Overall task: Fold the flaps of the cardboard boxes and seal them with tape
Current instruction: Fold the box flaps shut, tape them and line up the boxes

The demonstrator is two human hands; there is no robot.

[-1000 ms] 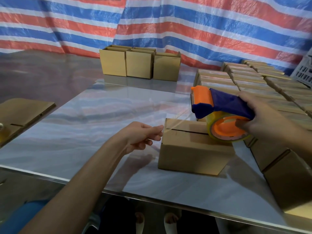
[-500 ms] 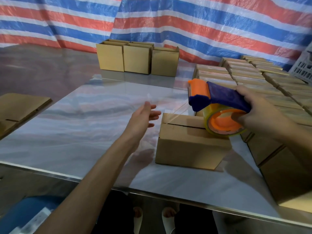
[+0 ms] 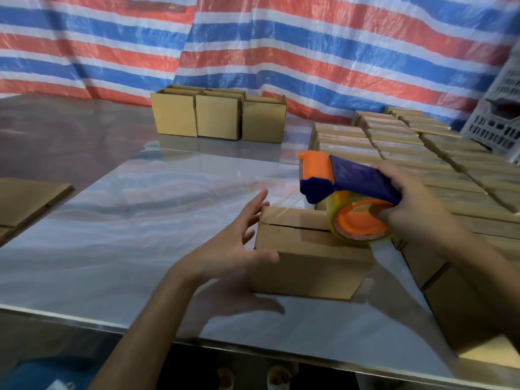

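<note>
A small cardboard box (image 3: 306,257) with its flaps folded shut sits on the shiny metal table (image 3: 112,235) in front of me; a dark seam runs along its top. My right hand (image 3: 413,209) grips a blue and orange tape dispenser (image 3: 349,198) loaded with a clear tape roll, whose lower edge rests on the right part of the box top. A clear strip of tape stretches from the dispenser toward the box's far left corner. My left hand (image 3: 239,249) is at the box's left end, fingers spread, thumb at the near corner.
Three open boxes (image 3: 219,115) stand at the back of the table. Rows of closed boxes (image 3: 422,153) fill the right side up to the box I work on. Flat cardboard (image 3: 25,201) lies at the left. A white plastic crate (image 3: 501,119) is at the far right.
My left hand let go of its pinch on the tape end, opened and moved right and down to the box's left end. The dispenser stayed over the box's right part.
</note>
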